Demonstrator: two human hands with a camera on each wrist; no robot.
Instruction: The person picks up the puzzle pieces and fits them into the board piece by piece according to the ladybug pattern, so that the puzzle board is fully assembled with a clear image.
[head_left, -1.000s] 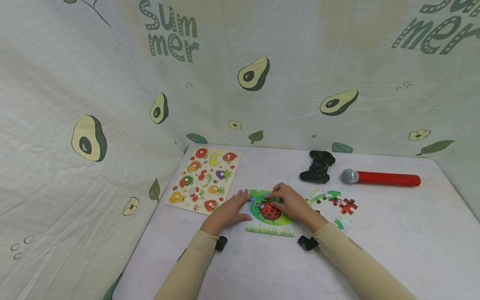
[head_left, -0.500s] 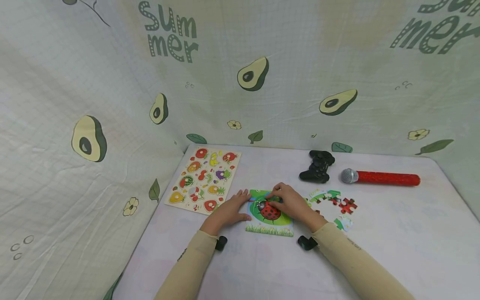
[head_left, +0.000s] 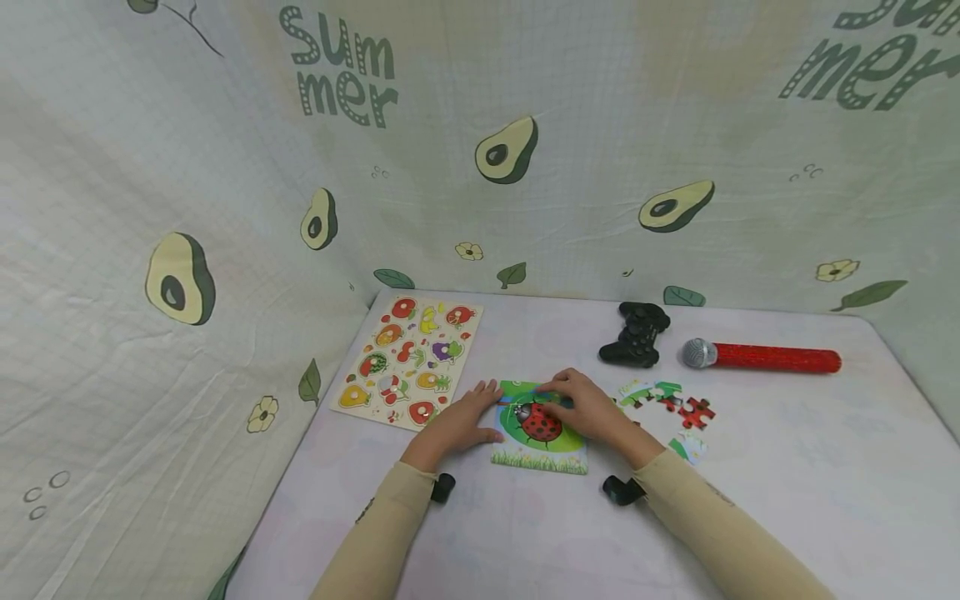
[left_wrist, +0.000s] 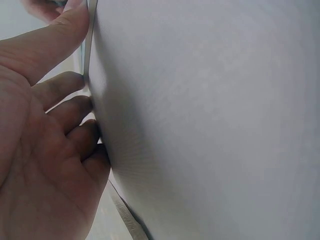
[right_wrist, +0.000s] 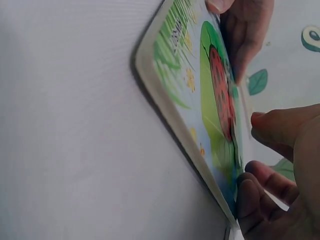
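A ladybug puzzle board lies on the table, green leaf and grass printed round the red ladybug. My left hand rests at its left edge, fingers extended and thumb against the side; the left wrist view shows the palm side-on. Over the board's upper right is my right hand. In the right wrist view its fingertips touch the board near the far corner, while the thumb stands apart from the index finger. No piece shows between them.
Several loose jigsaw pieces lie right of the board, some partly behind the right hand. A fruit peg puzzle sits at the left. A black game controller and a red microphone lie toward the back right.
The thumb and fingers of my right hand have spread slightly, and its wrist has shifted a little to the right. My left hand and the board have stayed in place.
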